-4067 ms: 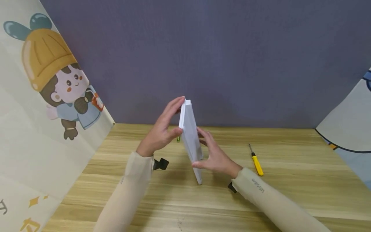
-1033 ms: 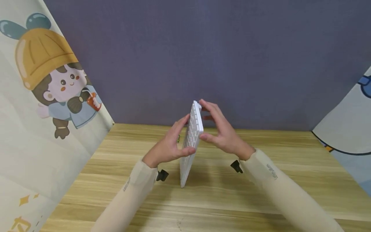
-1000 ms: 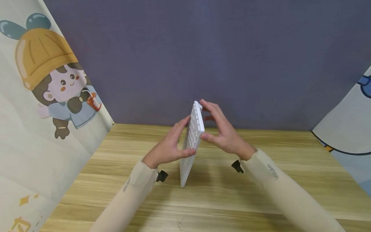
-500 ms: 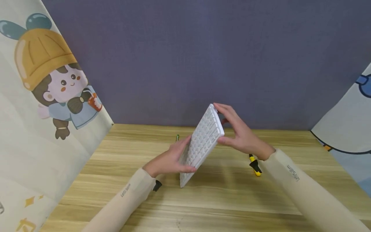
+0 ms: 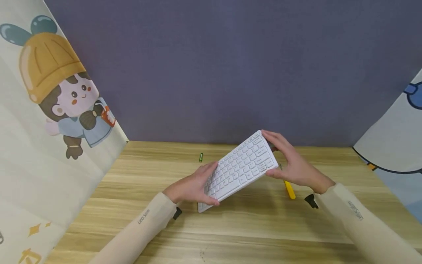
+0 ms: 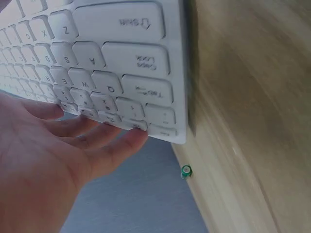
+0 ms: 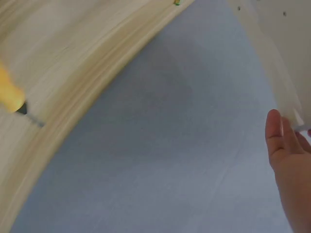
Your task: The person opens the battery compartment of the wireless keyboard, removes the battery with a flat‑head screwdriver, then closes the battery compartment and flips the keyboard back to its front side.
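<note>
A white keyboard (image 5: 242, 165) is tilted, its keys facing me and its right end raised off the table. Its lower left corner is close to the tabletop; whether it touches, I cannot tell. My left hand (image 5: 192, 186) grips the left part across its width, thumb at the near edge and fingers at the far edge. In the left wrist view those fingers (image 6: 116, 150) lie along the number-row side of the keyboard (image 6: 97, 63). My right hand (image 5: 295, 165) holds the right end by its two corners. The right wrist view shows the pale keyboard underside (image 7: 286, 53) beside the fingertips.
A small green battery (image 5: 201, 157) lies on the wooden table (image 5: 148, 227) behind the keyboard. A yellow screwdriver (image 5: 290, 190) lies at the right, partly behind my right hand. A grey-blue panel (image 5: 230, 73) stands along the table's back edge.
The keyboard has swung from nearly edge-on to keys facing me, its right end moving right and down with my right hand. Earlier its back was turned to the right. Both hands keep hold.
</note>
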A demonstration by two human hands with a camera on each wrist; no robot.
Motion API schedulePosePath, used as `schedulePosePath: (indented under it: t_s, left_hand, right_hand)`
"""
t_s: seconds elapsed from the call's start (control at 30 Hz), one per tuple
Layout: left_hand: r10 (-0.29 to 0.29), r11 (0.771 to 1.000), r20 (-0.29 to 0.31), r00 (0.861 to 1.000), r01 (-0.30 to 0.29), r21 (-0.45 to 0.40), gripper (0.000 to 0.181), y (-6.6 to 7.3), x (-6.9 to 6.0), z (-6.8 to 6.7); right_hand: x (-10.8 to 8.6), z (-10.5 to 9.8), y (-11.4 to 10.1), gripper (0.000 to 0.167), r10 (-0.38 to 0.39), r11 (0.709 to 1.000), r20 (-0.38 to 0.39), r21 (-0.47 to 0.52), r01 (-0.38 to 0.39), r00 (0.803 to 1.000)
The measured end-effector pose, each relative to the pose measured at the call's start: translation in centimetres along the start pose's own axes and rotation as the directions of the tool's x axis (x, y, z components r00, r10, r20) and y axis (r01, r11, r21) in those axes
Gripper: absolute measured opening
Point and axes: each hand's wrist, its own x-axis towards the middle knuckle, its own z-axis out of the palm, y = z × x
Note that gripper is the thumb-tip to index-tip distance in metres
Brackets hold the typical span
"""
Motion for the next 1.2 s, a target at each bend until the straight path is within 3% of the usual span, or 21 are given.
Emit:
schedulePosePath:
  t_s: [0.2,0.43,0.6,0.73,0.87,0.97,1.2]
  left_hand:
    - [-0.015,0.996,0.000,1.000,0.015,0.090,0.123,-0.4,-0.2,0.0]
    - [-0.025,0.980,0.015,1.000,0.021,0.199,0.120,-1.3,-0.1,-0.1]
    - [-0.042,0.968,0.046,0.998,0.029,0.248,0.119,-1.4,0.3,0.0]
    - [-0.060,0.956,0.077,0.995,0.035,0.292,0.119,-1.3,0.6,0.2]
    - [-0.068,0.942,0.102,0.992,0.030,0.334,0.118,-1.3,0.9,0.5]
    - [-0.057,0.931,0.100,0.993,0.017,0.364,0.117,-1.6,1.0,0.7]
    - [-0.002,0.929,0.091,0.996,-0.032,0.370,0.112,-2.1,0.8,1.0]
  right_hand:
    - [-2.6,0.4,3.0,0.104,0.054,0.990,0.030,-0.132,-0.050,0.998]
    - [-5.3,2.7,4.7,0.101,0.197,0.967,0.089,-0.179,-0.178,0.976]
    - [-6.2,4.3,5.5,0.103,0.300,0.939,0.114,-0.212,-0.272,0.947]
    - [-6.7,5.6,5.8,0.104,0.404,0.905,0.171,-0.217,-0.365,0.899]
    - [-7.1,6.6,5.9,0.104,0.464,0.877,0.221,-0.251,-0.410,0.858]
    - [-7.2,7.1,5.9,0.104,0.489,0.863,0.226,-0.265,-0.430,0.843]
    - [-7.0,7.4,5.8,0.104,0.512,0.846,0.251,-0.316,-0.430,0.822]
